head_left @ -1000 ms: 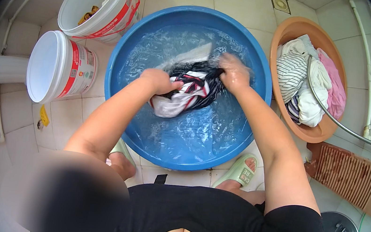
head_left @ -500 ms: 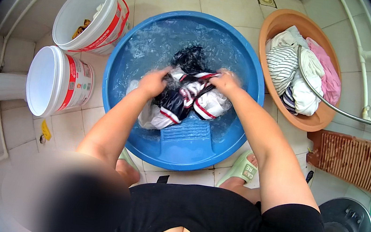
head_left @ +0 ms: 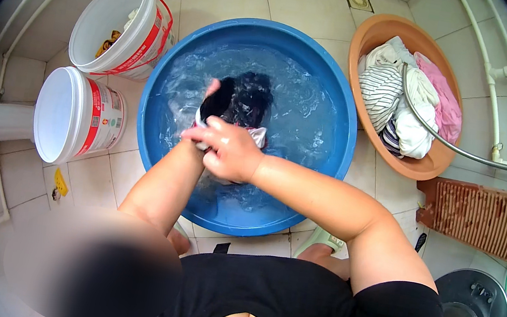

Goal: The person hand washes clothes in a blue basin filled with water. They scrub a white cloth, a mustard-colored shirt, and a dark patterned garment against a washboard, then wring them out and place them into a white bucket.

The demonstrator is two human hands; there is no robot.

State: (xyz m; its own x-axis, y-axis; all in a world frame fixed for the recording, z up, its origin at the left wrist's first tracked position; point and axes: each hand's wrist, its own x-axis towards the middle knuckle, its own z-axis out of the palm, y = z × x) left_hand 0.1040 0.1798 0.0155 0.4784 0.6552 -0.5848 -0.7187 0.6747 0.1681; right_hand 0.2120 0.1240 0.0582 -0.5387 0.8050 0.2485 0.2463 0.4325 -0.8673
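Observation:
A dark navy and white garment [head_left: 253, 97] with red trim lies bunched in the water of a large blue basin [head_left: 346, 133]. My left hand [head_left: 212, 87] is at the bundle's left side, gripping the cloth. One finger shows beside the dark fabric; the rest are hidden by cloth and my other hand. My right hand [head_left: 229, 150] crosses over my left wrist, its fingers curled, with a bit of pale cloth between them. Part of the garment's white and red edge shows just beyond my right hand.
An orange basin [head_left: 365, 35] of clothes stands at the right, crossed by a metal hose [head_left: 430, 126]. Below it lie a brown washboard [head_left: 485, 218] and a dark bucket [head_left: 495, 303]. Two white buckets, an upper one [head_left: 121, 62] and a lower one [head_left: 82, 112], sit at the left.
My right hand has moved left and nearer, from the garment's right side to over my left wrist. The spread garment is now gathered into a smaller bundle around my left hand.

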